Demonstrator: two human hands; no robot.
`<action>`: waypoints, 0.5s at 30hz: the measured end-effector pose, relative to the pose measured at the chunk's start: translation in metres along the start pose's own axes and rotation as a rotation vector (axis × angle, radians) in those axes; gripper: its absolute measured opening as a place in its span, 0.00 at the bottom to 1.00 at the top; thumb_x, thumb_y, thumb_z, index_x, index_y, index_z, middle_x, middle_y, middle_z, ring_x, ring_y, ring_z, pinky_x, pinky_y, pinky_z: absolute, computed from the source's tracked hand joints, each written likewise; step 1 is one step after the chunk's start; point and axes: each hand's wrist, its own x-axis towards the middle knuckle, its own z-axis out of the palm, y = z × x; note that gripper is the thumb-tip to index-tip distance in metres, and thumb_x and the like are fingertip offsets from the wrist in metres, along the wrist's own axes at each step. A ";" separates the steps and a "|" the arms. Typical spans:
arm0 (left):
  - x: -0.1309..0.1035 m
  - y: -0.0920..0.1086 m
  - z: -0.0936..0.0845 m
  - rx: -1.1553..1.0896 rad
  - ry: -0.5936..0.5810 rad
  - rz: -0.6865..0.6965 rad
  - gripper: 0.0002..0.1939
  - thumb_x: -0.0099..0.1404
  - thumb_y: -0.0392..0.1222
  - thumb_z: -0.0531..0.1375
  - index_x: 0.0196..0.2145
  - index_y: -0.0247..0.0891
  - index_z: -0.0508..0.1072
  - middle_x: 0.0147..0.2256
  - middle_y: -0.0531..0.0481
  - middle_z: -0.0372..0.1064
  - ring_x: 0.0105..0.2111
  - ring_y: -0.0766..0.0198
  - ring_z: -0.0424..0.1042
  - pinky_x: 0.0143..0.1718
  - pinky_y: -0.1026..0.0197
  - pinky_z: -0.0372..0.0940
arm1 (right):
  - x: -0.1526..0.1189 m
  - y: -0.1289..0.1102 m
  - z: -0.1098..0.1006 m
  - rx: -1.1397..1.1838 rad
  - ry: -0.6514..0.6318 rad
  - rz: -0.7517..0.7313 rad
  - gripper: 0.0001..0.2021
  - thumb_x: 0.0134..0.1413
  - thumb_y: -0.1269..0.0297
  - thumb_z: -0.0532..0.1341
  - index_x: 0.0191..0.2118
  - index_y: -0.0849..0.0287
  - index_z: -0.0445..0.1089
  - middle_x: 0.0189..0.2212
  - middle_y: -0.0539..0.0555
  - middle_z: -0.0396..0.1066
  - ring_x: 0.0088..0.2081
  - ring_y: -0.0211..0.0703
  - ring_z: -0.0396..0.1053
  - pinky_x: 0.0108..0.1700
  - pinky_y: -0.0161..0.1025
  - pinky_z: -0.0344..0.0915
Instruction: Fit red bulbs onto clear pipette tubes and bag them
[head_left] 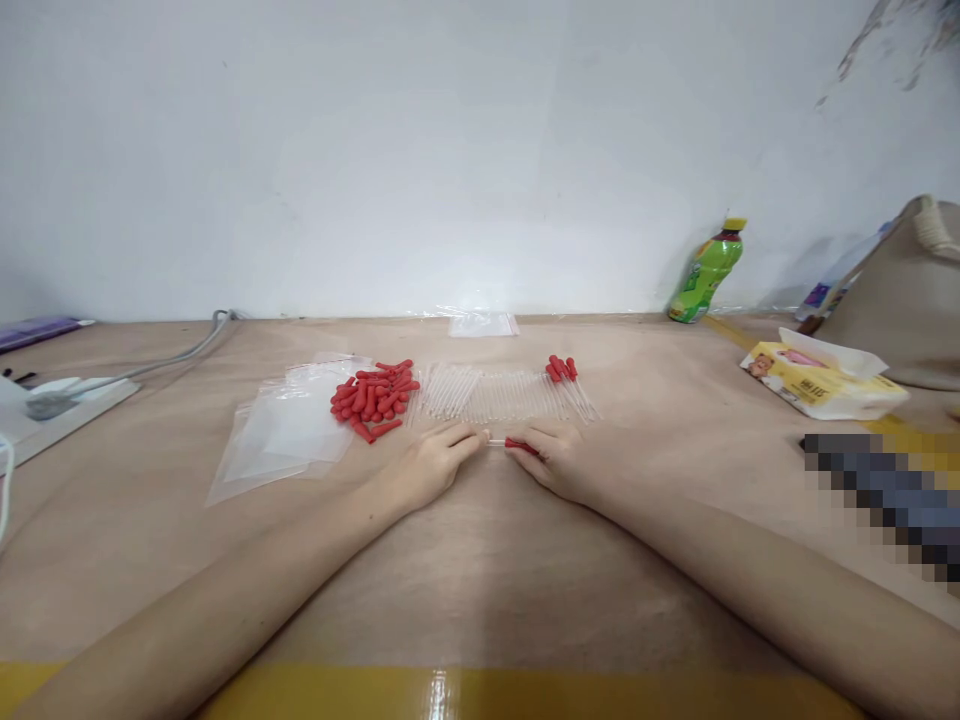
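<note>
Red bulb (523, 446) sits pinched in my right hand (559, 460), clear tube (496, 442) in my left hand (441, 456), seemingly for alignment.

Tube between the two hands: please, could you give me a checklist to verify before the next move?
1. Left hand grips tube: ok.
2. Right hand grips bulb: ok, red part showing.
3. Tube and bulb in line: ok, roughly.
4. Tube's depth inside bulb: cannot tell.
5. Spare bulbs available: ok, piled by the bags.
6. Wide gap between capped tubes and bare tubes: not ok, very close.
</note>
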 end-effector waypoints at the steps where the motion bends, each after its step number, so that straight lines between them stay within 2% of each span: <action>1: 0.000 0.000 0.000 -0.017 0.007 -0.036 0.14 0.65 0.31 0.47 0.43 0.33 0.69 0.36 0.44 0.70 0.36 0.63 0.70 0.36 0.61 0.67 | 0.001 0.000 -0.002 0.020 0.006 0.006 0.07 0.55 0.68 0.55 0.34 0.60 0.70 0.27 0.53 0.72 0.29 0.37 0.68 0.31 0.33 0.63; 4: 0.001 -0.002 -0.001 -0.095 0.038 -0.154 0.11 0.65 0.36 0.51 0.42 0.34 0.70 0.35 0.45 0.70 0.34 0.64 0.69 0.35 0.63 0.66 | 0.005 0.002 -0.008 0.074 -0.008 0.033 0.06 0.52 0.67 0.58 0.35 0.59 0.71 0.28 0.52 0.73 0.29 0.36 0.68 0.32 0.32 0.64; 7: 0.003 -0.002 -0.002 -0.136 0.022 -0.215 0.10 0.64 0.39 0.52 0.36 0.34 0.71 0.31 0.47 0.70 0.31 0.65 0.69 0.33 0.64 0.65 | 0.005 0.003 -0.012 0.104 -0.031 0.087 0.06 0.51 0.67 0.59 0.35 0.59 0.71 0.29 0.52 0.73 0.30 0.36 0.68 0.33 0.33 0.64; 10: 0.004 -0.001 -0.003 -0.172 0.019 -0.216 0.10 0.64 0.38 0.52 0.35 0.33 0.71 0.29 0.47 0.70 0.29 0.65 0.69 0.31 0.64 0.64 | 0.005 0.003 -0.011 0.132 -0.039 0.108 0.05 0.52 0.68 0.58 0.34 0.59 0.71 0.29 0.52 0.72 0.30 0.36 0.68 0.33 0.33 0.64; 15: 0.004 0.002 -0.002 -0.204 0.043 -0.178 0.10 0.64 0.37 0.52 0.35 0.33 0.72 0.28 0.47 0.70 0.29 0.66 0.68 0.30 0.65 0.62 | 0.005 0.001 -0.009 0.157 -0.070 0.053 0.05 0.52 0.69 0.56 0.34 0.60 0.69 0.29 0.52 0.72 0.30 0.36 0.68 0.32 0.33 0.63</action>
